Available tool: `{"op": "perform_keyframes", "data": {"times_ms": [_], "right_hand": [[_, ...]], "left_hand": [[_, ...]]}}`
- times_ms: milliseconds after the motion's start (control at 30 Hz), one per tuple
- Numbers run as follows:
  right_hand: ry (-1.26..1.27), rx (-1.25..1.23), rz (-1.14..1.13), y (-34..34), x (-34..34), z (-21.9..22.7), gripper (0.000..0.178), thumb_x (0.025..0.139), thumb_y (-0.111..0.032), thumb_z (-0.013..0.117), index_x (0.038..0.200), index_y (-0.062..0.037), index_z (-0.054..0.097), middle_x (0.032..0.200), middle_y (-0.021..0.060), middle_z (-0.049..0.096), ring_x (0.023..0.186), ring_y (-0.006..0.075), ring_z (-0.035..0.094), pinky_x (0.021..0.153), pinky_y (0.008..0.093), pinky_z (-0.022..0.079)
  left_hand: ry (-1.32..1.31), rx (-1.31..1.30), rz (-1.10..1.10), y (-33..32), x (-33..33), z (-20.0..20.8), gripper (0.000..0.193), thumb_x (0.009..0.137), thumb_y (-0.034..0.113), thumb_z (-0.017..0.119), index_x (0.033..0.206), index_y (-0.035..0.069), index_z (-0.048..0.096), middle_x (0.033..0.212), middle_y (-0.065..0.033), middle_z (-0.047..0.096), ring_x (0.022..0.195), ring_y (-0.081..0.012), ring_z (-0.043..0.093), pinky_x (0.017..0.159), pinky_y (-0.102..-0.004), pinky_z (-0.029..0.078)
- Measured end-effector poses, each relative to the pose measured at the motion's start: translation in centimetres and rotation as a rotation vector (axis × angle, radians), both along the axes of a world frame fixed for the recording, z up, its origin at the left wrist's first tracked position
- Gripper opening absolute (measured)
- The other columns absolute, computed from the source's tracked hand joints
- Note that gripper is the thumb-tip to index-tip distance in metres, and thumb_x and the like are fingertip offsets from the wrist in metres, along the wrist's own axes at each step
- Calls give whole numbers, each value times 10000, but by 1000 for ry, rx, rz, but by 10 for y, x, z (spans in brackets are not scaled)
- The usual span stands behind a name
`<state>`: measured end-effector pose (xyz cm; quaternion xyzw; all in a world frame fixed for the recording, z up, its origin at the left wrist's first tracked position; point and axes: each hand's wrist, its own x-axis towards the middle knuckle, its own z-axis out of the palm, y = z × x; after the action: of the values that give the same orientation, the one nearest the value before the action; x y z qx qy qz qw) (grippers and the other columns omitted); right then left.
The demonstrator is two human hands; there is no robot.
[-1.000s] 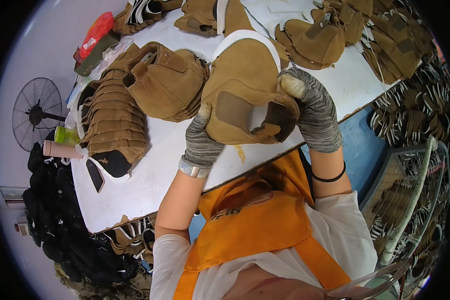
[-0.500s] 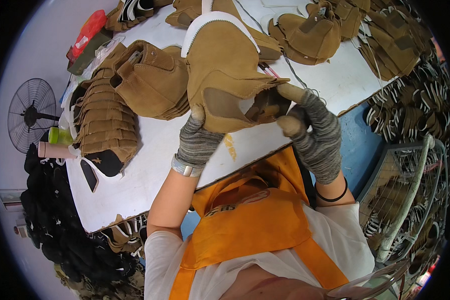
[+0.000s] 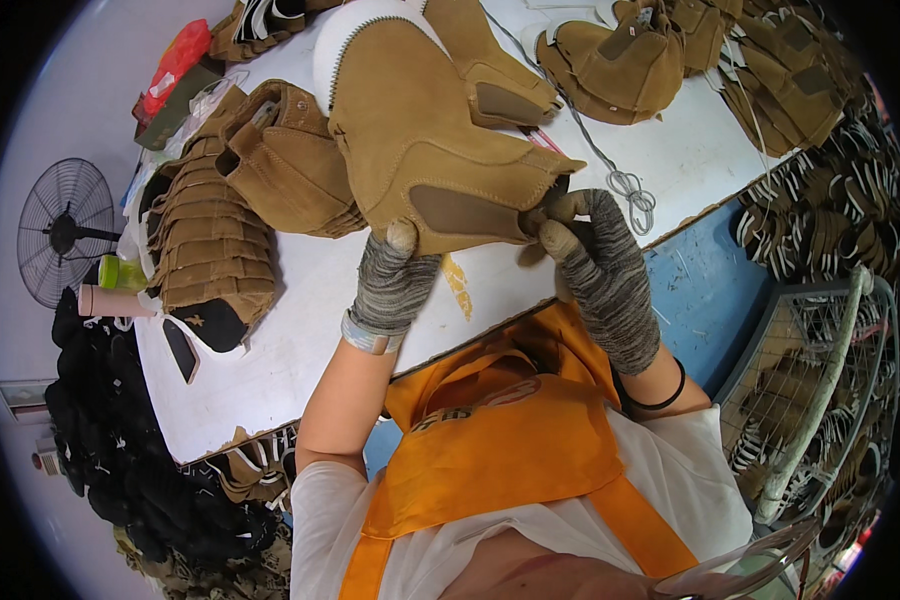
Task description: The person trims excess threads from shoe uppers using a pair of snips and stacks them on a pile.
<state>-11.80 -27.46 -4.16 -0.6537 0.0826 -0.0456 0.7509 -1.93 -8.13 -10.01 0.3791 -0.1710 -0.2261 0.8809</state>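
Between my hands, above the white table, is a tan suede boot upper [image 3: 410, 130] with a white zigzag-stitched toe edge and a dark elastic side panel. My left hand [image 3: 395, 280], in a grey knit glove with bare fingertips, grips its lower edge, thumb on top and the other fingers hidden underneath. At the ankle opening on the right, my gloved right hand [image 3: 605, 275] pinches the rim between thumb and fingers. Another tan boot upper [image 3: 490, 65] lies just behind the held one. To the left rests a stack of tan uppers [image 3: 295, 165].
Along the left of the white table [image 3: 320, 290] lies a row of overlapping uppers [image 3: 215, 235]. More uppers [image 3: 615, 65] and a looped grey cord [image 3: 630, 190] lie at the back right. A wire basket cart [image 3: 810, 380] stands at right, a fan [image 3: 65, 232] at left.
The boot upper has turned and shifted left, its side panel now flatter toward me and its opening narrowed. My right hand has moved left and now pinches the rim.
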Motion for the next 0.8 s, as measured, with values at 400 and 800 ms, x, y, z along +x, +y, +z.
{"op": "perform_keyframes", "data": {"times_ms": [400, 800], "right_hand": [[-421, 133, -117, 28, 3, -39, 354, 874, -115, 678, 1115, -89, 420, 878, 70, 599, 704, 109, 560, 630, 232, 477], [-562, -156, -69, 18, 3, -37, 276, 904, -75, 621, 1113, -13, 452, 958, 130, 632, 822, 169, 629, 756, 304, 521]], "left_hand": [[216, -115, -46, -2, 2, -5, 865, 766, 529, 705, 1425, 114, 327, 1400, -108, 417, 1299, -315, 374, 1125, -535, 263], [199, -101, -74, -2, 0, -2, 845, 809, 576, 625, 1450, 141, 286, 1441, -129, 356, 1347, -339, 314, 1133, -561, 222]]}}
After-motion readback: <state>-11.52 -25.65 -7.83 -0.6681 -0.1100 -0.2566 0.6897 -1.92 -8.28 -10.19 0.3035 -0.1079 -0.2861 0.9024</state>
